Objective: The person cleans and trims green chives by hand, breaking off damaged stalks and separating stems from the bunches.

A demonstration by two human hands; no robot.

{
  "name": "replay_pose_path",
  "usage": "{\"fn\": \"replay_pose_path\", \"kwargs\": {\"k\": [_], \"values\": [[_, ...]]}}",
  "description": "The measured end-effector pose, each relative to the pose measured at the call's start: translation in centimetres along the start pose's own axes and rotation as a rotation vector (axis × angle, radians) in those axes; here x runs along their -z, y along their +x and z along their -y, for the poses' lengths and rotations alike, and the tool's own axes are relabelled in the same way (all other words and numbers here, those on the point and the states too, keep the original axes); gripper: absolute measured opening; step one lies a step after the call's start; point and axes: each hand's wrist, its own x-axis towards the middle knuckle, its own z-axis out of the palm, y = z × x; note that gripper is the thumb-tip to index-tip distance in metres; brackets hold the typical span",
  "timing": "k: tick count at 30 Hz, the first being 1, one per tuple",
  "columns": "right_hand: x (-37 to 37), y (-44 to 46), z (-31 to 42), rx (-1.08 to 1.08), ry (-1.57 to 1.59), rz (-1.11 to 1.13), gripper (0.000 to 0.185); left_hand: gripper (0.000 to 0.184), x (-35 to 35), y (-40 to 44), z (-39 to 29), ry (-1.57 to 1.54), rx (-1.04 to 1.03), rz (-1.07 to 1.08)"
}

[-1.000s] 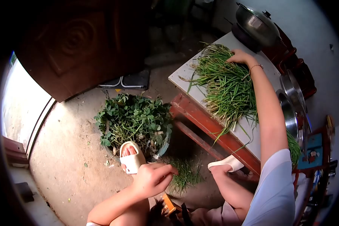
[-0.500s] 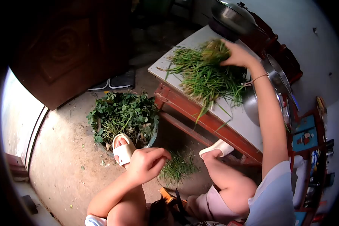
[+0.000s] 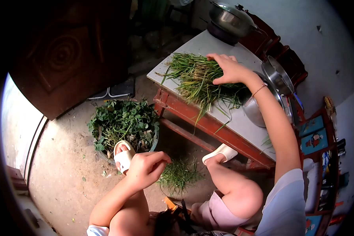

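1. Stalks, long, thin, green and brownish in places, lie in a loose heap on the white-topped table with a red wooden frame. Some ends hang past the edge nearer the person.

2. The person's bare right hand reaches over the side of the heap nearer the wall. Thumb and fingers stand apart, arched at the stalks and not closed round a bundle; exact contact beneath the fingertips is hidden.

3. The bare left hand hangs above the floor by the knee, well apart from the heap. Its fingers curl inward; whether they pinch anything cannot be told.

4. The stalks look light, with slender, bendy blades that would probably fold or bruise under a hard squeeze. The brownish, bunched part seems somewhat stiffer.

5. The surest hold is likely there: a broad grip round a small bundle, thumb opposite fingers. Grasped by the loose tips, the strands could slide apart, and tangled neighbours might drag along.

6. The round, silver metal bowl stands just beside the heap, under the right forearm in this view, so a low sideways pull could knock it.
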Motion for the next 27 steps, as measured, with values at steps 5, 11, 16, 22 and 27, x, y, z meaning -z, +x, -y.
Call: {"fn": "replay_pose_path", "kwargs": {"k": [5,11,16,22,27], "values": [[-0.9,0.3,0.7,0.007,-0.147,-0.009,0.063,0.009,0.3,0.0,0.0,-0.009,0.011,0.0],[-0.3,-0.4,-0.5,0.003,0.065,-0.042,0.055,0.009,0.2,-0.1,0.3,-0.044,0.051,-0.018],[0.5,-0.7,-1.0,-0.025,0.196,-0.021,0.051,0.009,0.1,0.1,0.1,-0.032,0.064,-0.001],[1.3,-0.7,-0.8,0.026,0.209,-0.025,0.038,0.009,-0.1,0.3,-0.1,-0.04,0.06,-0.011],[0.7,-0.5,-1.0,0.018,0.376,-0.103,0.035,0.013,-0.1,2.2,0.0,0.112,-0.036,-0.089]]}}
